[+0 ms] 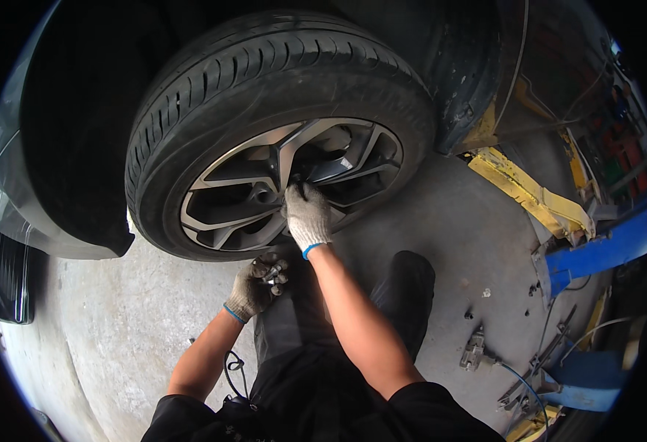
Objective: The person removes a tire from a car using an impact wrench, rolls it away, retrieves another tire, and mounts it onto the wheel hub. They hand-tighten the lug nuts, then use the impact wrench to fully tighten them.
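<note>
A car wheel with a black tire and a grey-and-silver alloy rim stands raised in front of me, under the car's fender. My right hand, in a pale knit glove with a blue cuff, reaches to the rim's hub. Its fingers are bent closed against the middle of the wheel, and whatever they pinch is hidden. Lower down, just below the tire, my left hand wears a matching, dirtier glove. Small shiny metal lug nuts sit in its curled fingers.
On the floor to my right lies an air impact wrench with a blue hose. Yellow lift arm and blue lift parts stand further right. Small dark pieces are scattered on the concrete. The car's bumper curves round at left.
</note>
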